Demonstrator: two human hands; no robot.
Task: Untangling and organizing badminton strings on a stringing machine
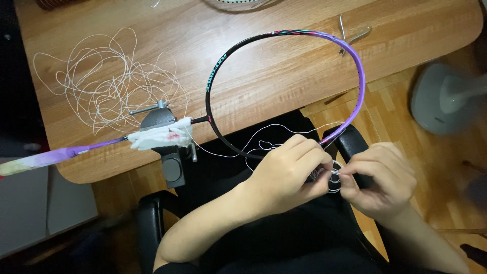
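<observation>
An unstrung badminton racket frame (284,35), black and purple, lies over the wooden table (284,81). Its shaft is wrapped in white cloth (160,136) and clamped in a grey vise (161,122) at the table's edge. My left hand (289,175) and my right hand (378,177) meet below the frame's lower rim, both pinching thin white string (332,175) bunched in small loops between the fingertips. More of that string runs up toward the frame.
A loose tangle of white string (109,83) lies on the table's left part. Metal pliers (350,35) rest near the frame's top. A black chair (152,223) is below me, and a grey fan base (446,99) stands on the wood floor at right.
</observation>
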